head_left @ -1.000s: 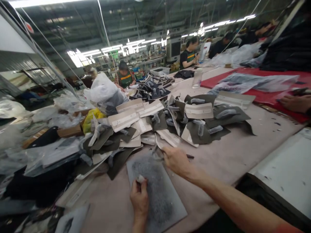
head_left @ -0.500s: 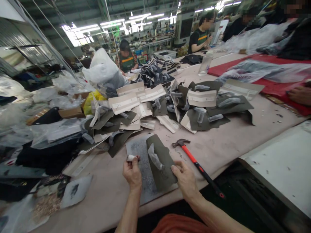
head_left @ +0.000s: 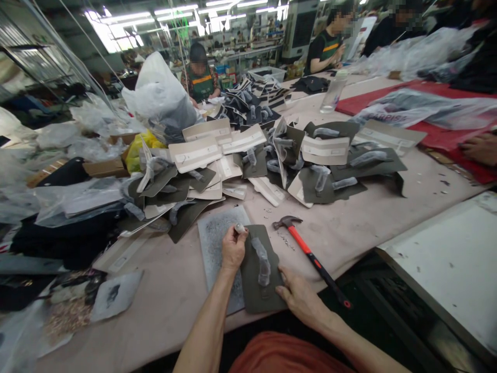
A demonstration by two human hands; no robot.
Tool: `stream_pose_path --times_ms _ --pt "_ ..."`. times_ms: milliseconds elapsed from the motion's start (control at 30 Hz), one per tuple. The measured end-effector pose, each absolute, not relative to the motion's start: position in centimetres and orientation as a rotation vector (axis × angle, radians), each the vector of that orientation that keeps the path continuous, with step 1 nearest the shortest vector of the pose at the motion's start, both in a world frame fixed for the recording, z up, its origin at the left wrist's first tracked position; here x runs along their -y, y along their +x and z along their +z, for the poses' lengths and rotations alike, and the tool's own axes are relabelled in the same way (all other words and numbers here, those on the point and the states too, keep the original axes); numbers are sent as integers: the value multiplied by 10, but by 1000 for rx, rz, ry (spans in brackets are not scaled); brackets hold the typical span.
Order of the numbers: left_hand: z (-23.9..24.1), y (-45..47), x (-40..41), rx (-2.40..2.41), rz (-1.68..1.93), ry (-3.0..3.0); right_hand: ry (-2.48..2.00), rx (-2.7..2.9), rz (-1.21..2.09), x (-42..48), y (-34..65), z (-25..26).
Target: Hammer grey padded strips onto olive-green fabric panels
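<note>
A dark olive panel (head_left: 250,280) lies partly over the speckled grey board (head_left: 217,233) near the table's front edge. A strip of cloudy plastic wrap (head_left: 262,264) covers a raised part in the panel's middle. My right hand (head_left: 301,292) grips the panel's right edge between thumb and fingers. My left hand (head_left: 233,251) is closed at the panel's upper left corner. Its fingers pinch a small whitish cylinder (head_left: 239,227) with a round end; its exact kind is unclear. Right of the panel lies a claw hammer (head_left: 306,248) with a red and black handle.
Beyond the board spreads a heap of similar olive and beige panels (head_left: 322,150). Plastic bags (head_left: 155,88) pile up at the left. A clear bottle (head_left: 334,93) stands farther back. Small metal bits (head_left: 285,239) lie beside the hammer. Co-workers sit across the table; another person's hand (head_left: 481,150) shows at right.
My left hand has moved right with the whitish cylinder, from over the board to the panel's upper corner. The panel has been straightened and lowered slightly, with my right hand still on its edge.
</note>
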State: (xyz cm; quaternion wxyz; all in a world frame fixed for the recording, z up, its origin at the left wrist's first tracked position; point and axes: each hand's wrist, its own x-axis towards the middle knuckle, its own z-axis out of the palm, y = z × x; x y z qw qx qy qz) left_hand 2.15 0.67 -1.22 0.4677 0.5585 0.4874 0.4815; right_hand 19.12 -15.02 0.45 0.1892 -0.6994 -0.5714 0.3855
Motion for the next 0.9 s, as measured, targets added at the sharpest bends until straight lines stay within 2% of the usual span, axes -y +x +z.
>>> stream_pose_path --times_ms 100,233,600,900 --pt "-17 19 -5 -1224 1137 1443 -2053 1766 758 138 194 9" --pt "-15 20 -7 -1271 1155 1406 -1784 1886 467 105 187 15" --pt "-8 17 -8 -1179 1196 1234 -1318 1961 215 76 148 -21" --pt "-10 17 -8 -1149 1102 1371 -1070 1964 338 56 175 -19"
